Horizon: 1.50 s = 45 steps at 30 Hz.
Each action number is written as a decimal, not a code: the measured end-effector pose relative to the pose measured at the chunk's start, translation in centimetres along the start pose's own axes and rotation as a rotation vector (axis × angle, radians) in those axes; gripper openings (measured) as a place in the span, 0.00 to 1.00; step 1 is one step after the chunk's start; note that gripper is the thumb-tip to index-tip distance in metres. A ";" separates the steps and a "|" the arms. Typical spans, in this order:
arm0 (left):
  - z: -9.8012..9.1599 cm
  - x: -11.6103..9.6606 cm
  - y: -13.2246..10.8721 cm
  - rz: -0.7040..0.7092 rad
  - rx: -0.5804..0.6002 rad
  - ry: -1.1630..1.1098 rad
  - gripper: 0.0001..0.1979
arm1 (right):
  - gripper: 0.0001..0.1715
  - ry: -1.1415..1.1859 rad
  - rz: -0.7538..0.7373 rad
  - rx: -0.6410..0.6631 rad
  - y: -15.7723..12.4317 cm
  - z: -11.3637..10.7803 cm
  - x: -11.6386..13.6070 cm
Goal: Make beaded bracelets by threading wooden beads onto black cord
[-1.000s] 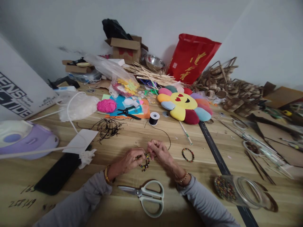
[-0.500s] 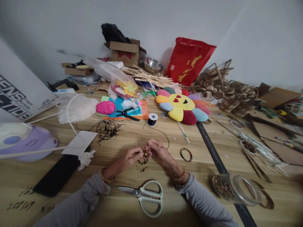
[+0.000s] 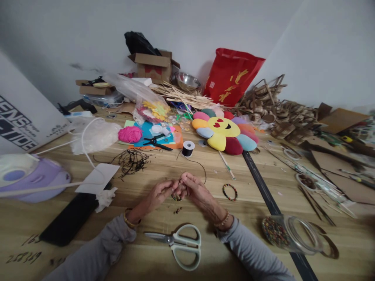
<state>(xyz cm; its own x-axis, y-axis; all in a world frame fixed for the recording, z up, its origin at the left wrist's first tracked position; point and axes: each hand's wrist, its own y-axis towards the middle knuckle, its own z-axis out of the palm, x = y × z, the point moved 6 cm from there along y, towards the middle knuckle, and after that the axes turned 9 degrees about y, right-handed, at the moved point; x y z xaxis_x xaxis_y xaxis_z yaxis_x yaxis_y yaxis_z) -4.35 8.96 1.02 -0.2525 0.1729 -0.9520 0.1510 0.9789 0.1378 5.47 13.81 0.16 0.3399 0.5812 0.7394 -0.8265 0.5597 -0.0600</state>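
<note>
A small beaded bracelet [image 3: 176,197] hangs between my hands at the middle of the table, partly hidden by the fingers. My left hand [image 3: 162,191] pinches it from the left. With fingertips pressed together, my right hand [image 3: 195,189] grips the dark cord [image 3: 204,168], which loops back to a spool of black cord [image 3: 188,149]. A few loose brown beads [image 3: 177,210] lie just below. Closer to me, white-handled scissors [image 3: 187,246] lie with their blades pointing left. To the right of my right hand rests a finished-looking beaded bracelet [image 3: 230,192].
A tipped clear jar of mixed beads [image 3: 275,230] lies at right beside a black strip [image 3: 260,187]. Left are a black phone-like slab [image 3: 70,218], tangled black cord [image 3: 133,160] and pink yarn [image 3: 130,134]. A flower cushion [image 3: 224,128] sits behind the spool.
My hands have drawn closer around the bracelet, and my right fingers now cover more of it. The camera view has shifted slightly; the other things stay put.
</note>
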 end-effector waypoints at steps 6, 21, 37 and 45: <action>0.1 -1.3 -0.3 0.115 -0.002 0.176 0.21 | 0.19 0.044 -0.061 -0.048 -0.3 0.5 0.5; 0.6 -3.2 -1.3 0.217 -0.185 0.206 0.12 | 0.21 0.253 0.040 -0.169 0.2 -0.9 -0.6; -0.2 -0.8 -0.3 -0.097 -0.157 0.410 0.13 | 0.19 0.387 0.068 -0.165 0.1 -0.7 -0.4; 0.8 -1.0 -0.2 -0.039 -0.040 0.488 0.16 | 0.20 0.288 0.031 -0.158 -0.1 0.2 0.1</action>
<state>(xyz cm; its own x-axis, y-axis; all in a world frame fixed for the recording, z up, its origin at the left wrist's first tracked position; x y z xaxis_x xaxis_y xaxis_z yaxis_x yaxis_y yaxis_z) -3.31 8.54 1.71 -0.6767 0.1575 -0.7192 0.0977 0.9874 0.1242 5.48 13.73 0.37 0.4475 0.7297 0.5170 -0.7661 0.6110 -0.1992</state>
